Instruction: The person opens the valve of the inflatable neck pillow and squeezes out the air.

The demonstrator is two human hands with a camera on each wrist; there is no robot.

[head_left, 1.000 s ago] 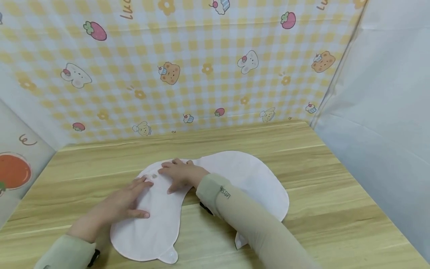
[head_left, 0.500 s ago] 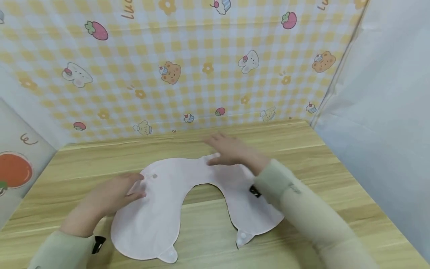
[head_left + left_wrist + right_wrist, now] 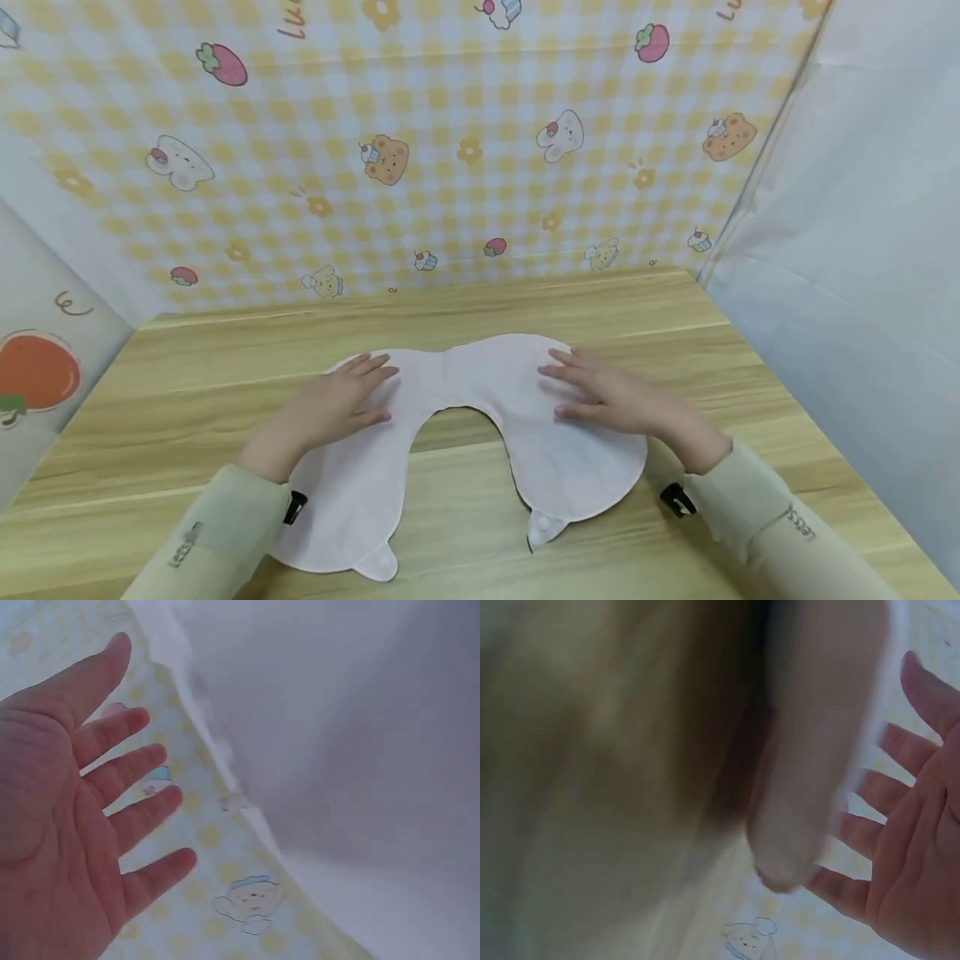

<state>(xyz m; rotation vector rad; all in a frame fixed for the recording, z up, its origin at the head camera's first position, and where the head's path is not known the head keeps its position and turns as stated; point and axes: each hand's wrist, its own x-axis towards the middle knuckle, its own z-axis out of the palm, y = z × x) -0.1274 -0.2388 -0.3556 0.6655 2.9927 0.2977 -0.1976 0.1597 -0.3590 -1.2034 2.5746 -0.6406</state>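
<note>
A flat, pale U-shaped neck pillow [image 3: 480,375] lies on the table, its open side facing me. One small snap tab [image 3: 377,565] sits at the tip of its left arm, another snap tab [image 3: 543,527] at the right. My left hand [image 3: 333,408] is over the pillow's upper left part, fingers extended and spread, hiding the surface beneath. Over the upper right part is my right hand [image 3: 615,396], its fingers also spread. In the wrist views, the left palm [image 3: 60,795] and right palm [image 3: 915,847] show nothing gripped. A blurred pale edge [image 3: 810,750] crosses the right wrist view.
The wood-grain table [image 3: 450,492] reaches back to a yellow checked cloth [image 3: 465,200] with cartoon prints. White fabric [image 3: 862,250] hangs along the right side, and a printed panel [image 3: 37,371] stands at the left.
My right hand has swung from the pillow's left part across to its right part. My left hand has shifted right and further onto the pillow, covering the small clear spot seen earlier.
</note>
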